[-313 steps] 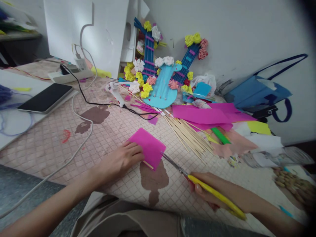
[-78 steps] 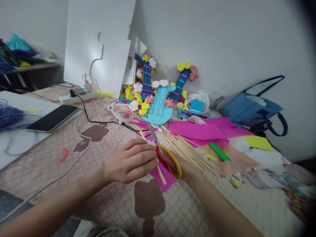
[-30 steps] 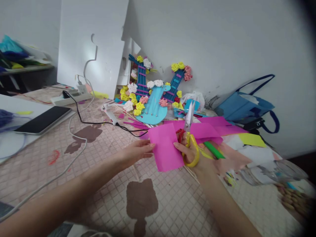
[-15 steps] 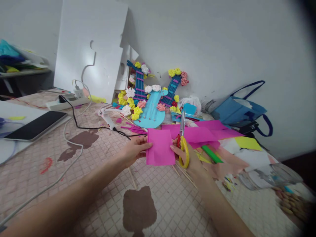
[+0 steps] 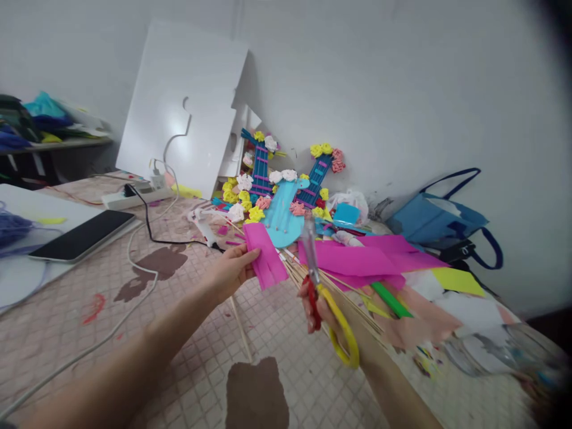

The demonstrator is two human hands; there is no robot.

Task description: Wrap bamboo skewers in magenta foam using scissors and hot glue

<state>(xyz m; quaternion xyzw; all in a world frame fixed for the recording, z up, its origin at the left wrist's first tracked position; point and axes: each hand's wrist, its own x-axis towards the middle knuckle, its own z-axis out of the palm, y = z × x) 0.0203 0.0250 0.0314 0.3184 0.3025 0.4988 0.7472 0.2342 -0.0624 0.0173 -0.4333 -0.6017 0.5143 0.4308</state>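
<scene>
My left hand (image 5: 235, 269) pinches a folded strip of pink paper (image 5: 267, 257) between thumb and fingers, and the strip tilts. To its right, my right hand (image 5: 319, 313) is closed around scissors (image 5: 342, 330) with red and yellow handles; motion blurs their blades, which point up and away from me. The scissors are apart from the paper. Behind the hands, thin wooden sticks (image 5: 297, 271) lie on the table. Larger pink sheets (image 5: 353, 256) are spread to the right of the blades.
Paper-flower decorations with a light blue guitar-like shape (image 5: 286, 217) lean at the back. At left are a phone (image 5: 84, 235), a cable (image 5: 129, 310), a power strip (image 5: 136, 196) and a white glue gun (image 5: 203, 229). A blue bag (image 5: 438, 223) stands at right, near a green strip (image 5: 391, 299).
The pink paper has left my right fingers and now appears narrower and tilted in my left hand. My right hand has moved down with the scissors. The view has shifted slightly.
</scene>
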